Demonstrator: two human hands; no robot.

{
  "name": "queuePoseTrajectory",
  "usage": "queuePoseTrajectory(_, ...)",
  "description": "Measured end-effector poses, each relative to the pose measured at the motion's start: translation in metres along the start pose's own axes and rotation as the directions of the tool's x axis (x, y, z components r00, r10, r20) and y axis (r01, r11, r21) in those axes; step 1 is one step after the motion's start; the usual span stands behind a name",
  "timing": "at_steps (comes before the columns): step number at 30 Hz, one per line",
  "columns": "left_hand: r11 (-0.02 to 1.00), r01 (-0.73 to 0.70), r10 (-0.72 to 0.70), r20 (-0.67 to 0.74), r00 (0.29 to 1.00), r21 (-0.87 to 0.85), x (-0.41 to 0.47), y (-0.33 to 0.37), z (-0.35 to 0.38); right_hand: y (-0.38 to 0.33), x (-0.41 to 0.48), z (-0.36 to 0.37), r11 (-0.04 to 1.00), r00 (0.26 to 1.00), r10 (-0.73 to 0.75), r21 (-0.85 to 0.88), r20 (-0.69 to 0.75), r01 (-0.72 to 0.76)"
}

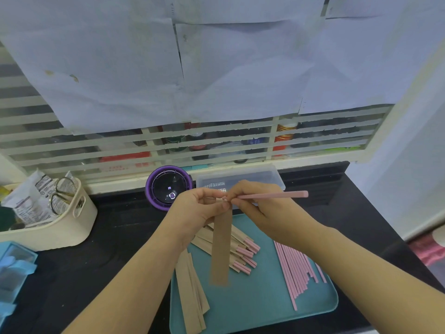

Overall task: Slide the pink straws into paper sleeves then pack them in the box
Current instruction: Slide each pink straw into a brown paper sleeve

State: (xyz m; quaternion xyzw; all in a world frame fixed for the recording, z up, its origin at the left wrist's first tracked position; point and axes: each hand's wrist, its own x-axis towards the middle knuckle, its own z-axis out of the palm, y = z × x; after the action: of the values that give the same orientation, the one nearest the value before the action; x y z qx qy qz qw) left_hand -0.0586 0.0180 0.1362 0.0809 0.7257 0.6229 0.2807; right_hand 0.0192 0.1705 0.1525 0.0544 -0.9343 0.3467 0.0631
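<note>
My left hand [199,213] pinches the top of a brown paper sleeve [221,247] that hangs down over the teal tray [260,304]. My right hand [260,206] pinches a pink straw [274,195] that points right, its near tip at the sleeve's mouth. Loose pink straws [295,268] lie on the tray's right side. Sleeved straws [240,251] with pink ends showing lie in a pile at the tray's middle. Empty paper sleeves [191,292] lie over the tray's left edge. A clear plastic box [252,175] stands behind my hands.
A purple round device [166,186] with a lit display sits left of the box. A cream basket [60,225] with scissors and packets stands at the left, and a blue container [12,268] lies at the left edge. The black counter ends at a slatted wall behind.
</note>
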Motion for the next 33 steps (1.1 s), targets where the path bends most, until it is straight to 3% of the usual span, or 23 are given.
queuePoseTrajectory(10,1.000,-0.015,0.015,-0.024,1.000,0.025,-0.004,-0.001,0.001,-0.005,-0.002,-0.004,0.997,0.998,0.059,0.039,0.028,-0.060)
queuePoseTrajectory(16,0.984,-0.048,0.053,-0.027,0.998,0.172,-0.006,-0.002,0.003,0.000,0.002,-0.007,0.982,0.989,0.127,0.131,0.071,-0.135)
queuePoseTrajectory(22,0.945,-0.110,0.114,0.005,0.993,0.309,-0.008,0.001,0.008,0.001,0.006,-0.020,0.934,0.971,0.176,0.283,0.164,-0.217)
queuePoseTrajectory(33,0.933,-0.151,0.103,0.160,0.982,0.328,-0.008,0.002,0.009,0.007,0.014,-0.044,0.841,0.897,0.199,0.402,0.394,-0.363)
